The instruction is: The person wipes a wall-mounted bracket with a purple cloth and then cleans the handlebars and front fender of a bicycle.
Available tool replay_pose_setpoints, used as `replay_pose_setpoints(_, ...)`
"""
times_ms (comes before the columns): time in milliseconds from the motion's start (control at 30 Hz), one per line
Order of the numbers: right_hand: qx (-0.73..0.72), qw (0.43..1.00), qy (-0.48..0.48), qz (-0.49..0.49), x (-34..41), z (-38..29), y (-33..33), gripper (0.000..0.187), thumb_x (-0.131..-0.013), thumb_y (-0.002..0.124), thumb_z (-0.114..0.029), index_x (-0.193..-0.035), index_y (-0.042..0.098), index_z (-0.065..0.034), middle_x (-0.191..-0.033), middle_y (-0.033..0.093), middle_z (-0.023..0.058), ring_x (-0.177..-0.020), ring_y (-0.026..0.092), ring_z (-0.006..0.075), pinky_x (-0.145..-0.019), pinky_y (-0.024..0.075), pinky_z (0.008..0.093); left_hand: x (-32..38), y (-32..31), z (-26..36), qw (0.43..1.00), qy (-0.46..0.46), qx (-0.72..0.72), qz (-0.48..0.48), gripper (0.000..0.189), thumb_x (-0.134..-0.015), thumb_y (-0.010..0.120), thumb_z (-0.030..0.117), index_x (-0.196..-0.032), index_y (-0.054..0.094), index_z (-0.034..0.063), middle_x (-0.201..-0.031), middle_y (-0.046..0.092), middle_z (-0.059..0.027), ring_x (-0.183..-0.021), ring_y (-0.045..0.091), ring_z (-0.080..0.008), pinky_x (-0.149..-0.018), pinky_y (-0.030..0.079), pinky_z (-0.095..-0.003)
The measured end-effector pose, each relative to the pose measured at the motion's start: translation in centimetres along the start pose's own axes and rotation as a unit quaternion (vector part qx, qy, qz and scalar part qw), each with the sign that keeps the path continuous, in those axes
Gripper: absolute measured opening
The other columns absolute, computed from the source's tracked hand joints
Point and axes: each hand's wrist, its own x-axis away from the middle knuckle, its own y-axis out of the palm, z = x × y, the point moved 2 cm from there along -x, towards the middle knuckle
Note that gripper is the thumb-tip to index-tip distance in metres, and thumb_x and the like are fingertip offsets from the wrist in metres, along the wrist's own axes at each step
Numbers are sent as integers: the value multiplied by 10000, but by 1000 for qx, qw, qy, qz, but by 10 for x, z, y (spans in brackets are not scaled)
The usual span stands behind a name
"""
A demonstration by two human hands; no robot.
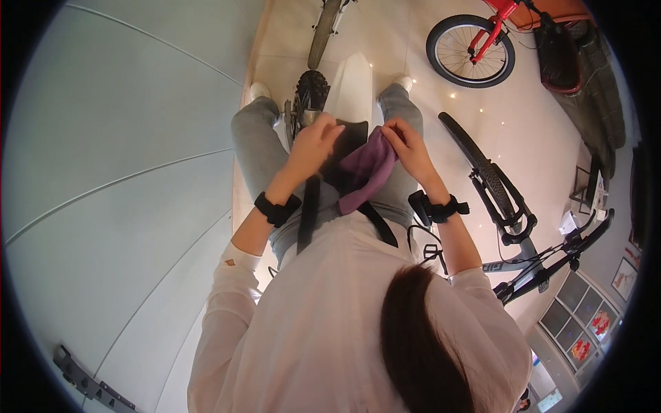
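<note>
My right hand [410,147] pinches the upper edge of a purple cloth [367,173] between thumb and fingers. The cloth hangs in folds towards my lap, over a black seat [353,133]. To its left, my left hand [314,145] is held above the seat with the fingers curled in. Nothing shows between its fingertips, and it looks apart from the cloth. Beyond the seat, between my legs, runs a tapering white fender [352,88]. A knobby black tyre [311,89] lies to the left of the fender. Each wrist wears a black strap with a small device.
At right stands a grey bicycle, its front tyre [477,155] near my right leg and its handlebar [573,248] farther out. A red bicycle's front wheel [471,50] is at upper right. Another tyre [325,36] stands ahead. A pale panelled wall [129,129] fills the left.
</note>
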Motion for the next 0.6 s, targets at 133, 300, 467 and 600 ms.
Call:
replay_pose_setpoints(133,20,993,-113,22,-8,10,12,97,-836,497,-103,-864,492,-10,-646,479,21,-584,451,94,-546,382,224,-4,8,9,968,235,-64,57,244,-801,526,239,-909,503,22,-827,560,-142,-819,536,-290,-736,406,-330)
replay_pose_setpoints(300,23,978,-123,168,-26,12,14,95,-804,527,-81,-844,531,5,-652,539,69,-574,498,128,-549,399,238,-24,24,-1,940,312,-129,50,297,-813,518,253,-960,489,-3,-853,561,-168,-815,541,-317,-727,422,-334)
replay_pose_setpoints(467,48,972,-103,205,-68,27,4,140,-791,539,-125,-807,567,12,-698,584,124,-575,548,194,-544,416,281,-51,51,6,994,60,-96,7,438,-836,454,345,-1080,438,-18,-1032,504,-217,-977,476,-356,-823,374,-358)
replay_pose_setpoints(600,118,967,-88,208,-113,42,2,202,-760,564,-193,-792,584,6,-730,592,146,-634,567,255,-586,432,321,-89,58,-19,982,104,-103,115,416,-818,456,368,-1022,410,8,-870,554,-256,-804,531,-406,-672,418,-457)
